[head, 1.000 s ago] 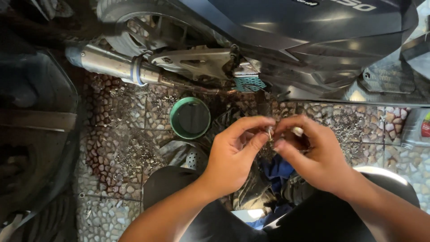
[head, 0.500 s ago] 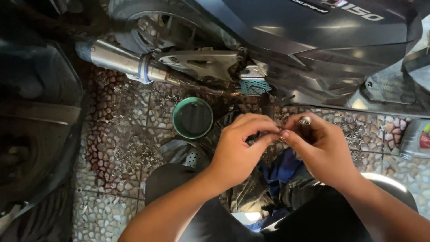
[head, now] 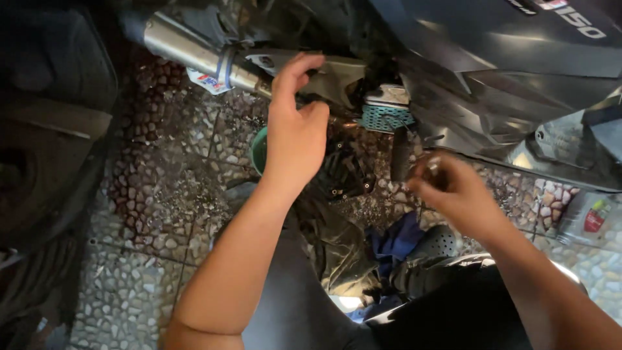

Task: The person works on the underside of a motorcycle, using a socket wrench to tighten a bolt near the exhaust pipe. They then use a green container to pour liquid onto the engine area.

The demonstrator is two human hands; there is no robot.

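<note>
Metal glints between the pinched fingertips [head: 424, 170] of the right hand [head: 453, 194]: one small part, blurred, held low beside the dark scooter panel [head: 505, 78]. One left hand [head: 295, 126] reaches up, fingers loosely curled and gripping nothing, just under the exhaust pipe [head: 194, 55]. One green bowl [head: 259, 150] sits behind its wrist, contents hidden.

At eleven o'clock we see a small white sticker [head: 208, 81] with red and blue print on the chrome exhaust pipe [head: 194, 52]. At three o'clock stands a grey plastic bottle [head: 581, 220] bearing a red label [head: 593, 220].
</note>
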